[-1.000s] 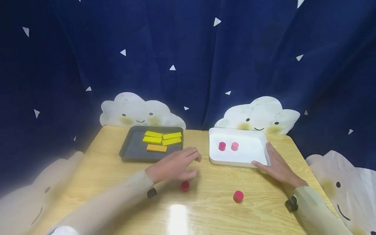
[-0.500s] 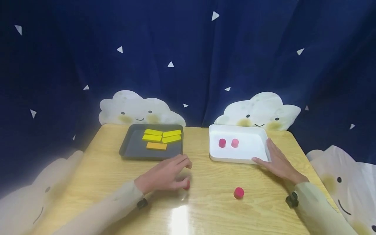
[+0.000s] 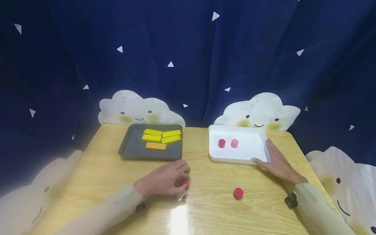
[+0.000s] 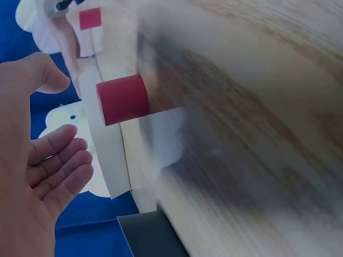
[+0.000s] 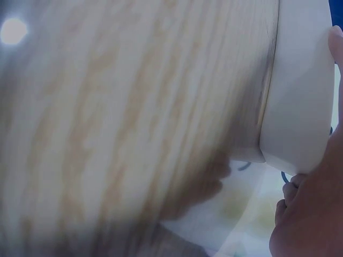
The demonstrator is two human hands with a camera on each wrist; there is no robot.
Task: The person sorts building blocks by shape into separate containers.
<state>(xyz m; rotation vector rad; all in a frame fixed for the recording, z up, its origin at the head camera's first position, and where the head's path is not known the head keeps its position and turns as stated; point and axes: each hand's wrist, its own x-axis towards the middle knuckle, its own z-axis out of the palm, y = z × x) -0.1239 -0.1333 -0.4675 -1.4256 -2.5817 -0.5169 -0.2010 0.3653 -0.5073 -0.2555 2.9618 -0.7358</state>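
Observation:
My left hand (image 3: 164,179) is low over the table, thumb and fingers parted on either side of a red cylinder (image 3: 185,183). In the left wrist view this cylinder (image 4: 123,99) stands upright just beyond the gap between thumb and fingertips, with space around it. At the front right corner of a white tray (image 3: 235,161), my right hand (image 3: 279,164) rests with its thumb on the front rim and straight fingers along the right side. Inside that tray are a dark pink cylinder (image 3: 221,143) and a light pink one (image 3: 234,143).
Another red cylinder (image 3: 238,193) stands on the wooden table (image 3: 211,209) in front of the white tray. At the back left, a dark grey tray (image 3: 129,147) holds several yellow blocks (image 3: 171,139) and an orange block (image 3: 156,146). A blue curtain (image 3: 188,49) hangs behind.
My left hand has moved left and toward the near edge, its thumb and fingers now around the red cylinder's sides. My right hand stays at the white tray.

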